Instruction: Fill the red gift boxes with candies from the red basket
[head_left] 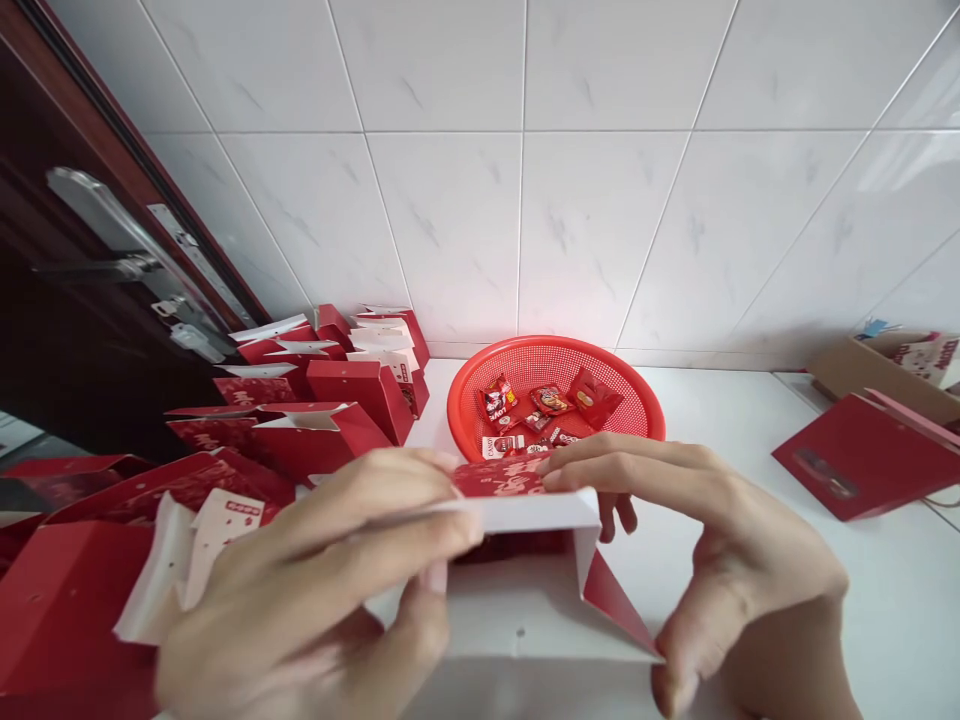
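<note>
**Red card box between both hands, loose flaps, crease risk**

Watching remotely, I have the card box [517, 610] low in the centre, its mouth facing the camera, over the white counter [720, 400]. Left hand [300, 590] is pinching the white folded edge, fingers over, thumb below. Right hand [739, 530] is spread wide: fingertips on the red printed panel, thumb at the outer corner of the near flap. Whether that one truly grips, I can't tell.

Risks, my call: the card looks thin, so a hard pinch on the left could crease the fold. Uneven pull between the hands could skew the mouth or tear a corner. If the right thumb slips, the near flap could swing loose. A push forward might knock the basket [651, 395] just beyond, and a wide left elbow might topple the crowded red boxes [352, 385].

Materials: box is glossy red with a pale pattern outside, matt white inside, straight creases, a small punched hole in the near flap. Contents too dark to call. Basket is orange-red plastic, round, perforated like mesh, holding crinkly wrapped snacks [551, 400]. Boxes at left are angular, peaked, packed tight. Another red box [862, 455] leans at right near a plain brown carton [847, 375]. Wall tiles [450, 200] smooth, faintly veined; door [67, 350] dark, with a metal handle.
</note>
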